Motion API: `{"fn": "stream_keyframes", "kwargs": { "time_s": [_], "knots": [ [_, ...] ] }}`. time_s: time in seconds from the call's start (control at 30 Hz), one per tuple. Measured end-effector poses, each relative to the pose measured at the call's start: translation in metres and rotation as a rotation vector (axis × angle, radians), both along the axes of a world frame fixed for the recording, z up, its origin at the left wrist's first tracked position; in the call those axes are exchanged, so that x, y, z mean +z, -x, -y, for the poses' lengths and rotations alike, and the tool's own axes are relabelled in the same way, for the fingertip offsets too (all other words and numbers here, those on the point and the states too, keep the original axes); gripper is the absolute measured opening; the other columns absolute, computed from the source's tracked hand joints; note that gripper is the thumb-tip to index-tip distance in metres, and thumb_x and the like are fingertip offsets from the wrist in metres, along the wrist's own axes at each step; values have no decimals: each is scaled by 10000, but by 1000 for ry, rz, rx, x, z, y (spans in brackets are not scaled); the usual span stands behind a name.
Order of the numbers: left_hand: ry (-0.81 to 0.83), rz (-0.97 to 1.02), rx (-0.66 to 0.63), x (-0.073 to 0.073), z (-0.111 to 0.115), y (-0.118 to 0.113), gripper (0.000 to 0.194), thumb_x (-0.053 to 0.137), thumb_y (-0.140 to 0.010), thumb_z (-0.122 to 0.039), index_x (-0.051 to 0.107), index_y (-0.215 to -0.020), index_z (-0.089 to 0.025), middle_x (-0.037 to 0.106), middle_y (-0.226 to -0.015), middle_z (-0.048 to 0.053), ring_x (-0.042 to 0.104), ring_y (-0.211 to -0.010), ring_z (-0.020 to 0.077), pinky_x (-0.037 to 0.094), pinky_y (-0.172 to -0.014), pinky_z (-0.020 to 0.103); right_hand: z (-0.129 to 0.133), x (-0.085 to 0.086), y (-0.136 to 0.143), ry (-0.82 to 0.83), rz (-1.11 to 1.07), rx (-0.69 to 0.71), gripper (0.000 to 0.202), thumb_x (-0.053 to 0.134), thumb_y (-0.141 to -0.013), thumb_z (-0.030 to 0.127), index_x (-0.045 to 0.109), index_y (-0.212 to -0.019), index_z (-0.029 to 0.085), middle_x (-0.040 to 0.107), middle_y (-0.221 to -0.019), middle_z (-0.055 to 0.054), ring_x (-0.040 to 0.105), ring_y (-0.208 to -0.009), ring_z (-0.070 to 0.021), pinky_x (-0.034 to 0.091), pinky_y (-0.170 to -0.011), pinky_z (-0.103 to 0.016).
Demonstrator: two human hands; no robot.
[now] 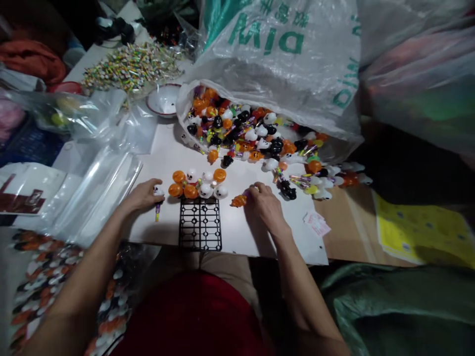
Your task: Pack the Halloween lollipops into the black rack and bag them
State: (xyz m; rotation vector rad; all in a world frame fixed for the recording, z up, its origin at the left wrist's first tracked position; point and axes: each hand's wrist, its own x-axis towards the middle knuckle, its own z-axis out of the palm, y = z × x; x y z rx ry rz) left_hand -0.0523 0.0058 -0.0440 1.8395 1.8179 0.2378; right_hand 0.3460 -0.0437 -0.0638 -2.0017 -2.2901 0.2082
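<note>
My left hand [143,194] pinches a small stick with a white skull head [158,191]; its purple and yellow stem points down toward me. Between my hands lies a black plastic grid rack [200,225]. Its far rows carry several orange pumpkin heads [190,191] and white skull heads [206,190], while the nearer cells show bare. To the right of the rack, my right hand [265,203] is closed around the stem of a stick with an orange figure head [238,200]. That head points left, close above the white board [237,232].
A large plastic bag [274,64] spills orange, black and white figure sticks toward me. Farther left are a bowl [163,100] and a heap of small colourful pieces [129,66]. Clear plastic sleeves [96,193] lie left, pink paper slips [316,223] and yellow sheets [423,232] right.
</note>
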Motion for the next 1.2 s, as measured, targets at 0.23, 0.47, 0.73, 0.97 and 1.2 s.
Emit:
{"fn": "stream_keyframes", "kwargs": {
  "time_s": [0.23, 0.47, 0.73, 0.97, 1.2],
  "knots": [
    [-51, -189, 143, -21, 62, -26, 251, 593, -799, -350, 606, -950, -150, 679, -953, 159, 654, -953, 316, 511, -841, 426, 41, 13, 11, -15, -120, 156, 213, 505, -919, 146, 669, -1033, 223, 689, -1076, -105, 588, -976, -249, 459, -823, -346],
    [-90, 483, 402, -24, 72, -50, 280, 640, -747, -413, 611, -878, -167, 713, -810, 73, 685, -759, 202, 557, -728, 313, 53, 5, 80, 125, -286, 183, 208, 467, -1005, 278, 635, -1116, 226, 707, -995, -68, 628, -933, -210, 447, -781, -293],
    [-184, 307, 274, -45, 85, -87, 143, 645, -799, -351, 619, -831, -214, 738, -853, 84, 693, -863, 243, 534, -794, 337, 52, 1, 71, 226, -220, 106, 200, 494, -996, 286, 652, -1099, 219, 682, -979, -64, 636, -896, -202, 427, -698, -275],
    [-186, 181, 115, -44, 81, -84, 57, 608, -786, -279, 585, -784, -226, 692, -750, 56, 650, -718, 203, 484, -701, 287, 55, -3, 64, 108, -181, 79, 205, 544, -976, 332, 698, -1052, 220, 679, -1002, -96, 603, -944, -236, 437, -775, -305],
    [-253, 468, 189, -66, 90, -81, 277, 676, -773, -415, 618, -891, -171, 674, -767, 33, 629, -697, 161, 531, -686, 265, 45, 20, 96, 262, -136, 97, 185, 523, -997, 308, 654, -1102, 230, 699, -1025, -81, 640, -952, -203, 418, -699, -258]
  ]
}}
